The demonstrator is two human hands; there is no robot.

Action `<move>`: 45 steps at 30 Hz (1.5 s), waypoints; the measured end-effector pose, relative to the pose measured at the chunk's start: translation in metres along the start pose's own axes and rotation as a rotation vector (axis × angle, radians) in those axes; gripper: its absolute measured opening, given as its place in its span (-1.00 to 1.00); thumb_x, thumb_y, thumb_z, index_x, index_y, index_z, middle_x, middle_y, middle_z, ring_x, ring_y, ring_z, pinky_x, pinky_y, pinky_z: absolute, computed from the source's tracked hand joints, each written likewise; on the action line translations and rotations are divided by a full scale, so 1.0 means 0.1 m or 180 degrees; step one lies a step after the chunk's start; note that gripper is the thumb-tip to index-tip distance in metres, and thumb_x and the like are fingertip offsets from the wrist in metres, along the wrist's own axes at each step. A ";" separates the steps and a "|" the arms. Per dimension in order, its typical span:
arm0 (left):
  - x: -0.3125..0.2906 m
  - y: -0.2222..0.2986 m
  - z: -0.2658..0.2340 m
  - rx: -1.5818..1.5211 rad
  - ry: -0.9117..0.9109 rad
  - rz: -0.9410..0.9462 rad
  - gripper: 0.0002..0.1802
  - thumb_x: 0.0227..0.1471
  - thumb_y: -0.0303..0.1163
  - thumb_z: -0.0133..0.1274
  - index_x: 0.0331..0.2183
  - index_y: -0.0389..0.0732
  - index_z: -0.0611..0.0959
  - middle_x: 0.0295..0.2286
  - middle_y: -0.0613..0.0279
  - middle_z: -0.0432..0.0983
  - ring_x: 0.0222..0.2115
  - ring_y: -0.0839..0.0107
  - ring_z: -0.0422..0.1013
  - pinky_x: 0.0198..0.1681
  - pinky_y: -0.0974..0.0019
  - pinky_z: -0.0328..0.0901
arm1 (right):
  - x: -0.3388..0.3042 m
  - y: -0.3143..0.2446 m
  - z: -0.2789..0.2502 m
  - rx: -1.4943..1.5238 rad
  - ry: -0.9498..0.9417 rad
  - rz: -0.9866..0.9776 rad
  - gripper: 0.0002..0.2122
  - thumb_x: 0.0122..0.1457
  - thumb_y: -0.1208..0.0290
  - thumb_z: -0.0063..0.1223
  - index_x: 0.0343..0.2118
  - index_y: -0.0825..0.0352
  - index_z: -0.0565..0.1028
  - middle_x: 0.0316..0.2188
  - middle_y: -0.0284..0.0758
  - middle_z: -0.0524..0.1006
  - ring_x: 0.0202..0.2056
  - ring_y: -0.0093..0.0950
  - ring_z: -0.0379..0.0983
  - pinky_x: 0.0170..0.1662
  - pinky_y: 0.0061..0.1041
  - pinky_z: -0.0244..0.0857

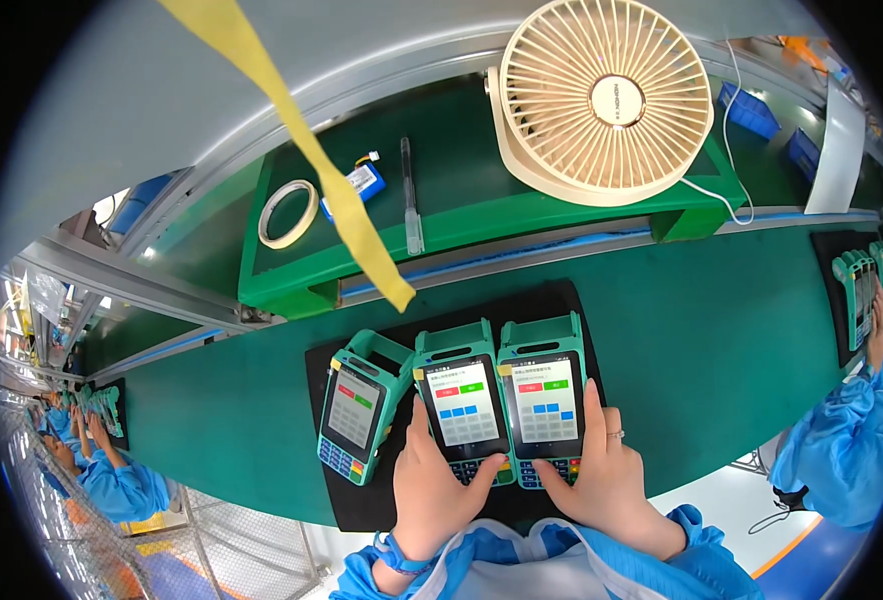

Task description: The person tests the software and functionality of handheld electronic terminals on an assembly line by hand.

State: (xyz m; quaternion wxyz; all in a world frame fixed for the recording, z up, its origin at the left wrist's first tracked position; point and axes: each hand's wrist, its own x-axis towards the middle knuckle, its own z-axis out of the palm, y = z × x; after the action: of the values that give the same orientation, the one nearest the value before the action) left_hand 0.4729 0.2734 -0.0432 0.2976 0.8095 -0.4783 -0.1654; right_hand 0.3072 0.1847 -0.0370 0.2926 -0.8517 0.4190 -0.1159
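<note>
Three green handheld payment terminals with lit touchscreens and keypads lie side by side on a black mat [361, 510]. My left hand [433, 485] is at the middle terminal [464, 405], fingers along its left edge and thumb on the lower keypad. Around the right terminal [544, 400] my right hand [601, 475] has its fingers along the right edge, with the thumb over the keypad's left part. Slightly turned, the left terminal [353, 415] lies untouched. All three screens show a red and a green button; blue squares show on the middle and right ones.
Behind the mat is a green shelf [441, 235] carrying a cream fan [601, 100], a tape roll [287, 214], a pen [408, 195] and a blue battery pack [366, 182]. Yellow tape [311, 130] hangs down in front. Co-workers in blue sleeves [841, 440] work at both sides.
</note>
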 end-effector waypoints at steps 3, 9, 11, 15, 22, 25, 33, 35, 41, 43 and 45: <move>0.00 0.01 -0.02 0.0117 -0.0028 -0.0047 0.06 -0.28 -0.19 0.28 0.08 -0.53 0.04 -0.20 -0.19 0.30 -0.29 0.01 0.37 -0.28 0.19 0.30 | 0.00 -0.01 0.02 -0.0060 0.0043 -0.0002 -0.07 -0.18 0.26 0.24 0.17 0.55 -0.11 -0.23 0.00 0.28 -0.41 -0.19 0.43 -0.53 -0.41 0.35; -0.04 -0.05 -0.06 -0.0209 -0.0121 0.0121 0.01 -0.22 -0.29 0.23 0.12 -0.47 0.00 -0.18 -0.18 0.29 -0.23 0.00 0.36 -0.19 0.17 0.29 | 0.01 -0.07 0.00 -0.0108 -0.0038 0.0175 -0.06 -0.17 0.22 0.24 0.18 0.53 -0.12 -0.18 0.04 0.27 -0.37 -0.17 0.44 -0.51 -0.40 0.37; -0.06 -0.11 -0.12 -0.0402 -0.0366 0.0197 -0.04 -0.14 -0.39 0.15 0.16 -0.38 -0.06 -0.18 -0.16 0.28 -0.22 0.00 0.37 -0.22 0.21 0.31 | 0.01 -0.07 -0.01 -0.0066 -0.0054 0.0240 -0.06 -0.17 0.21 0.23 0.18 0.52 -0.13 -0.15 0.05 0.27 -0.38 -0.17 0.44 -0.49 -0.40 0.37; -0.08 -0.14 -0.33 -0.0644 -0.0981 -0.0270 -0.11 -0.08 -0.51 0.05 0.18 -0.30 -0.09 -0.18 -0.08 0.30 -0.34 0.20 0.41 -0.30 0.34 0.33 | 0.02 0.08 -0.23 0.0198 -0.0295 -0.0212 -0.15 -0.10 0.27 0.17 0.17 0.53 -0.08 -0.21 0.02 0.30 -0.43 -0.18 0.44 -0.46 -0.36 0.38; -0.07 -0.22 -0.28 -0.0772 -0.0910 -0.0114 -0.09 -0.11 -0.48 0.11 0.18 -0.30 -0.04 -0.21 -0.04 0.34 -0.42 0.31 0.40 -0.39 0.38 0.33 | 0.02 0.21 -0.34 0.0890 -0.1043 0.0061 -0.18 -0.05 0.45 0.12 0.20 0.45 -0.16 -0.07 0.06 0.22 -0.38 -0.27 0.47 -0.32 -0.47 0.36; -0.05 -0.12 -0.25 -0.0604 -0.0806 -0.0296 -0.04 -0.16 -0.40 0.18 0.15 -0.36 -0.03 -0.24 -0.04 0.34 -0.43 0.34 0.40 -0.41 0.39 0.34 | 0.01 0.12 -0.26 0.0447 -0.0590 -0.0209 -0.16 -0.05 0.44 0.13 0.20 0.46 -0.19 -0.04 0.10 0.18 -0.29 -0.12 0.44 -0.25 -0.36 0.36; -0.06 -0.20 -0.07 -0.0483 -0.0379 0.0199 0.02 -0.18 -0.27 0.21 0.12 -0.48 -0.06 -0.17 -0.19 0.27 -0.26 0.01 0.42 -0.34 0.25 0.36 | 0.03 0.00 -0.23 0.0495 -0.0721 0.0196 -0.11 -0.08 0.36 0.15 0.19 0.51 -0.24 0.06 0.24 0.05 -0.26 0.04 0.41 -0.26 -0.29 0.37; -0.05 -0.11 -0.12 -0.0123 -0.0497 0.0064 0.03 -0.18 -0.23 0.21 0.10 -0.53 -0.04 -0.19 -0.20 0.28 -0.30 0.02 0.42 -0.37 0.25 0.36 | 0.04 0.00 -0.23 0.0358 -0.0932 0.0369 -0.05 -0.10 0.27 0.18 0.17 0.55 -0.26 0.07 0.27 0.03 -0.26 0.02 0.42 -0.32 -0.33 0.39; -0.03 0.03 -0.07 0.0347 -0.0172 0.0105 0.06 -0.23 -0.09 0.23 0.06 -0.58 0.03 -0.25 -0.16 0.29 -0.41 0.06 0.44 -0.49 0.28 0.36 | 0.02 -0.08 -0.06 -0.0333 -0.0193 0.0046 -0.01 -0.14 0.12 0.20 0.16 0.60 -0.19 -0.17 0.09 0.25 -0.43 -0.20 0.47 -0.51 -0.45 0.39; -0.03 0.03 -0.08 0.0299 -0.0263 -0.0040 0.05 -0.21 -0.13 0.22 0.08 -0.55 0.00 -0.26 -0.16 0.29 -0.40 0.10 0.43 -0.46 0.29 0.36 | 0.03 -0.05 -0.03 -0.0391 -0.0088 -0.0064 -0.02 -0.14 0.12 0.21 0.16 0.60 -0.19 -0.16 0.11 0.25 -0.42 -0.19 0.46 -0.51 -0.44 0.39; -0.04 -0.18 -0.08 -0.0083 -0.0371 0.0201 0.03 -0.18 -0.18 0.20 0.10 -0.51 -0.04 -0.26 -0.15 0.29 -0.39 0.14 0.42 -0.42 0.29 0.35 | 0.03 0.02 -0.11 -0.0176 -0.0235 -0.0089 0.00 -0.14 0.11 0.22 0.18 0.56 -0.21 -0.11 0.11 0.22 -0.39 -0.19 0.46 -0.44 -0.49 0.38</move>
State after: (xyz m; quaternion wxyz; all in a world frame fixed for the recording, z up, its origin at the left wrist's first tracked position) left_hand 0.4872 0.2860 -0.0484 0.2849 0.7790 -0.5180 -0.2090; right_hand 0.3034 0.1768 -0.0294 0.2826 -0.8690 0.3989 -0.0769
